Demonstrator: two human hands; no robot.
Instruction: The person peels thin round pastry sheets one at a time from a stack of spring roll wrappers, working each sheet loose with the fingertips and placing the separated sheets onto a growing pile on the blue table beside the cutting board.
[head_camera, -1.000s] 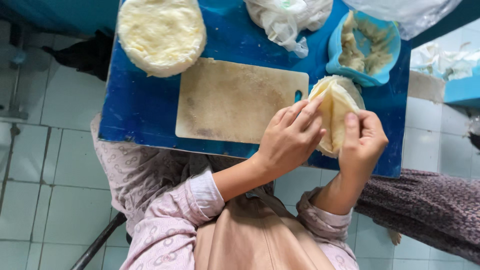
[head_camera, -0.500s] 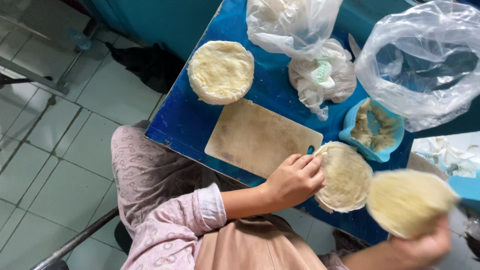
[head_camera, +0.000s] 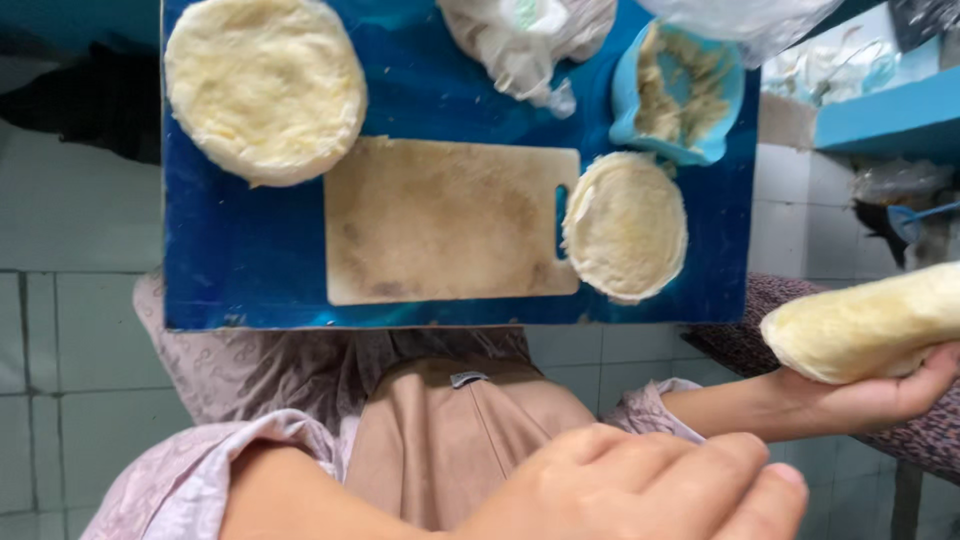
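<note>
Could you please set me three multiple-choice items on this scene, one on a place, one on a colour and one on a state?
1. Where does the cutting board lie?
A. on the floor
B. on the blue table, between two round stacks of wrappers
C. inside the blue bowl

2. What colour is the bowl of filling?
A. red
B. light blue
C. black

3. What is the right hand doing?
A. holding a pale stack of wrappers off the table
B. resting flat on the board
C. gripping a knife

Key: 1 B, the board sits mid-table with a stack on either side; 2 B, its rim is light blue; 3 A, the fingers cup the stack at the right, clear of the table.
</note>
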